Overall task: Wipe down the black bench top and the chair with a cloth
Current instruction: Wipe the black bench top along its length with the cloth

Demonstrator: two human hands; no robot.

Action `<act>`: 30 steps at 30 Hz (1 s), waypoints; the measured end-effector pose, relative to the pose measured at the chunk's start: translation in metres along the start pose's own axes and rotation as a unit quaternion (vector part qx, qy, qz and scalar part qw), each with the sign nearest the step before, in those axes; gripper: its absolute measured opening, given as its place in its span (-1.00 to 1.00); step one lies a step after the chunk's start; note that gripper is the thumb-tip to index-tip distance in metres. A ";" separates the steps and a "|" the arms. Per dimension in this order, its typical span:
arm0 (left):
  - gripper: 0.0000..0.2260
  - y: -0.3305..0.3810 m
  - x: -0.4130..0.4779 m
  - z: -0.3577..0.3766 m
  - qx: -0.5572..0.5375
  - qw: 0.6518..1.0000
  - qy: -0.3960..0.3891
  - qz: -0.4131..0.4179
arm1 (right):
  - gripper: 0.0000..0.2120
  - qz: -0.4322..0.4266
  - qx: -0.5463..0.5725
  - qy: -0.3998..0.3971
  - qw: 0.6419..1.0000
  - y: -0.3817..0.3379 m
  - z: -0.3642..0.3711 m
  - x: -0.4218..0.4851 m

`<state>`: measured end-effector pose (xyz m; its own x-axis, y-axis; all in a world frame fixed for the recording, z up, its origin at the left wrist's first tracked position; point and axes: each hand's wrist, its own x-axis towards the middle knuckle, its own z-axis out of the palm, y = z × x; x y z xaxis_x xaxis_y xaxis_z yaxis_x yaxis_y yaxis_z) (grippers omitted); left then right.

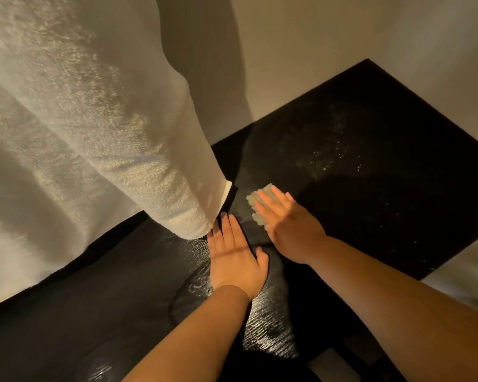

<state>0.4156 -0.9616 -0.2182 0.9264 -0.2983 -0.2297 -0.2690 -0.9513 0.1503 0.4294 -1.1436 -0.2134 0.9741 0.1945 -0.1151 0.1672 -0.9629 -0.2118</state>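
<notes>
On the one black bench (pixel 370 161), the left hand (pixel 233 260) is resting flat with straight fingers, while the right hand (pixel 287 220) is pressing the single pale cloth (pixel 255 198) down, fingers straight. One white towel (pixel 80 133) is hanging alongside.

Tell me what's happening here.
A person is wiping the black bench top with a small pale cloth. The right hand presses flat on the cloth. The left hand rests flat on the bench top beside it, next to the corner of a white towel. Shiny streaks show on the bench top near the arms.
</notes>
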 end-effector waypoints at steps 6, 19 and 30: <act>-0.14 -0.001 0.004 -0.002 0.004 1.000 -0.011 0.010 | -0.33 0.000 -0.026 -0.018 1.000 0.029 -0.006 0.003; -0.13 -0.004 0.002 0.005 -0.017 1.000 0.011 0.021 | -0.43 -0.090 -0.008 -0.073 0.993 0.008 0.007 -0.035; -0.12 -0.004 0.003 0.003 -0.018 1.000 0.006 0.021 | -0.33 -0.009 0.049 0.013 0.999 -0.011 0.001 0.021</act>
<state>0.4180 -0.9592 -0.2225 0.9177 -0.3370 -0.2104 -0.2988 -0.9345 0.1934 0.4481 -1.1285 -0.2149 0.9750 0.2050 -0.0852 0.1699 -0.9360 -0.3083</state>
